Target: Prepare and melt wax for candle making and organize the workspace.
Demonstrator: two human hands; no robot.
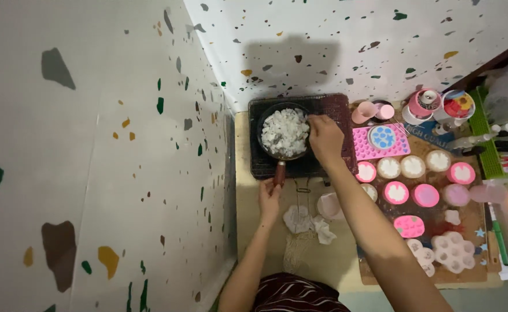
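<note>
Left hand: grip clenched on pan handle; steady it. Right hand: grip pinched beside white chunks, contents unclear.

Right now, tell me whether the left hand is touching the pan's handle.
Touching. The head view shows the left hand closed around the end of the wooden handle of the pan of white chunks.
</note>
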